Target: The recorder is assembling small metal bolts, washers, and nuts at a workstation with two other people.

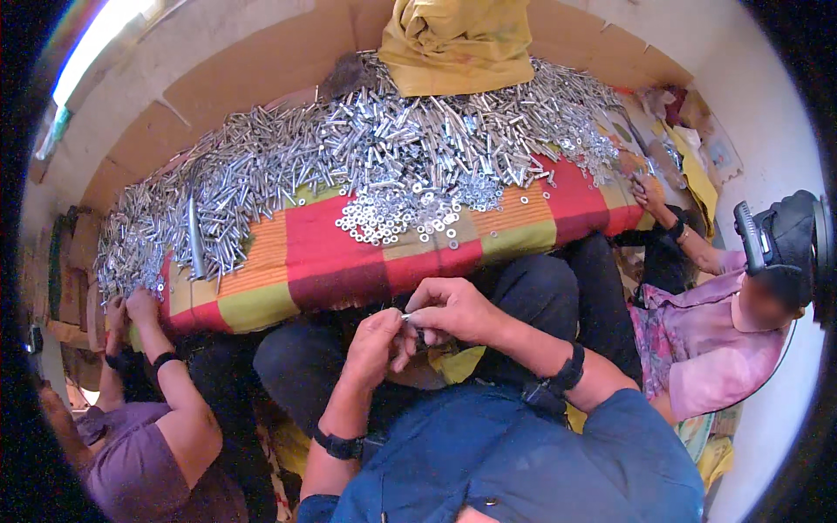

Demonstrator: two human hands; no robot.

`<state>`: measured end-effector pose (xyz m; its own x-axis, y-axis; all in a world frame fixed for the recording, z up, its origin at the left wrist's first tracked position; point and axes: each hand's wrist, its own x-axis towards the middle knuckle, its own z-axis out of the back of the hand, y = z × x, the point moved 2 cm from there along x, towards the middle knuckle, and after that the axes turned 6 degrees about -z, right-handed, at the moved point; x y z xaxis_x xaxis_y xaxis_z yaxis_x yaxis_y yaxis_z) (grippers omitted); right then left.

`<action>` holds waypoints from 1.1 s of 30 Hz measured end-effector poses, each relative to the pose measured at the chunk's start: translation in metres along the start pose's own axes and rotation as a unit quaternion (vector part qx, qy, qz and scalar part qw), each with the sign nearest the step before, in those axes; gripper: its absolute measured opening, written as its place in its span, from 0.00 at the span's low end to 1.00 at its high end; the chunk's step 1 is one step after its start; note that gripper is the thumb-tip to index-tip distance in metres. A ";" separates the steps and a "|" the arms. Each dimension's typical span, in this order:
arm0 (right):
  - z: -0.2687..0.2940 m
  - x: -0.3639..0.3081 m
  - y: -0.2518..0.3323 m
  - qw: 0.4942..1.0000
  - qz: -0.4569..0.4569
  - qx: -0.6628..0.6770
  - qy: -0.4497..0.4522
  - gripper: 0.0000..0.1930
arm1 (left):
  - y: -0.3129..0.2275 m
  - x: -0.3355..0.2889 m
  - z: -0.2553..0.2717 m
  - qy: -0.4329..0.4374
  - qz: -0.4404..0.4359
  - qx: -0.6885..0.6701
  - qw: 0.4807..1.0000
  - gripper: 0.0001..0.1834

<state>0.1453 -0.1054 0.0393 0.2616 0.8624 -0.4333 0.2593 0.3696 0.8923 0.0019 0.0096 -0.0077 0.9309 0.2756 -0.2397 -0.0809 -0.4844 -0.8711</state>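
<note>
My left hand [375, 347] and my right hand [452, 310] meet above my lap, their thumbs and fingertips pinched together. Between them is a small shiny metal piece [407, 318], mostly covered by the fingers, so its exact kind cannot be made out. Just beyond my hands lies a checked cloth [336, 253] in red, orange and green. Closest to them on it is a spread of flat metal washers [375, 218]. Behind the washers, a wide heap of silvery metal bolts [366, 144] runs across the cloth.
A yellow sack [458, 44] stands on the heap's far side, before a cardboard-lined wall [253, 74]. A person in purple [157, 453] works at the left end; another in pink [715, 349] reaches in at the right. A metal rod-like tool [193, 235] lies on the bolts.
</note>
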 end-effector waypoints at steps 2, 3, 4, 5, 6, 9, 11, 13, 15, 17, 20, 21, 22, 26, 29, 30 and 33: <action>-0.001 -0.002 0.001 0.999 0.024 -0.037 -0.005 0.05 | -0.003 -0.001 -0.001 -0.022 0.013 0.004 1.000 0.21; -0.001 -0.003 0.002 0.996 0.048 -0.074 -0.008 0.04 | 0.000 -0.001 0.000 -0.021 0.013 0.003 1.000 0.21; 0.000 -0.003 0.005 0.993 0.066 -0.096 -0.001 0.06 | 0.003 0.000 0.003 -0.020 0.010 0.005 1.000 0.21; 0.008 -0.001 0.005 0.993 0.066 -0.097 -0.003 0.06 | 0.005 0.001 0.003 -0.018 0.007 0.007 1.000 0.20; 0.021 0.001 0.008 0.947 0.197 -0.246 -0.054 0.07 | 0.005 0.002 0.004 -0.017 0.007 0.007 1.000 0.20; 0.072 0.004 0.008 0.824 0.228 -0.460 -0.240 0.08 | 0.004 0.002 0.006 -0.049 -0.003 0.040 0.998 0.20; 0.115 0.008 0.006 0.772 0.166 -0.526 -0.317 0.08 | 0.001 0.002 0.004 -0.069 -0.001 0.042 0.997 0.20; 0.141 0.016 0.003 0.766 0.170 -0.525 -0.330 0.07 | -0.001 0.002 0.003 -0.064 -0.005 0.034 0.997 0.20; 0.158 0.024 -0.002 0.765 0.091 -0.562 -0.302 0.08 | -0.001 0.002 0.003 -0.057 -0.008 0.026 0.998 0.21; 0.167 0.031 -0.008 0.764 0.109 -0.556 -0.307 0.09 | 0.000 0.003 0.003 -0.052 -0.009 0.020 0.998 0.21; 0.170 0.035 -0.008 0.755 0.129 -0.571 -0.296 0.07 | -0.001 0.002 0.003 -0.069 -0.004 0.037 0.997 0.21; 0.161 0.034 -0.001 0.775 0.133 -0.552 -0.277 0.06 | 0.001 0.002 0.005 -0.072 -0.004 0.037 0.997 0.21; 0.151 0.034 0.005 0.794 0.137 -0.533 -0.257 0.06 | 0.003 0.002 0.008 -0.076 -0.009 0.035 0.996 0.20; 0.121 0.042 0.007 0.812 0.228 -0.483 -0.235 0.06 | 0.003 0.002 0.007 -0.071 -0.018 0.032 0.997 0.21; 0.114 0.056 -0.002 0.816 0.186 -0.491 -0.242 0.05 | 0.002 0.003 0.007 -0.068 -0.014 0.021 0.997 0.22; 0.113 0.061 -0.005 0.799 0.185 -0.514 -0.250 0.05 | 0.002 0.003 0.008 -0.068 -0.014 0.021 0.997 0.22; 0.106 0.064 -0.003 0.790 0.183 -0.525 -0.257 0.06 | 0.002 0.001 0.011 -0.075 -0.013 0.021 0.997 0.21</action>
<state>0.2599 -0.0879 -0.0043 0.5525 0.8241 0.1251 -0.7661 0.4430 0.4657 -0.0013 0.0179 -0.0139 0.8690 0.4106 -0.2760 -0.0756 -0.4412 -0.8942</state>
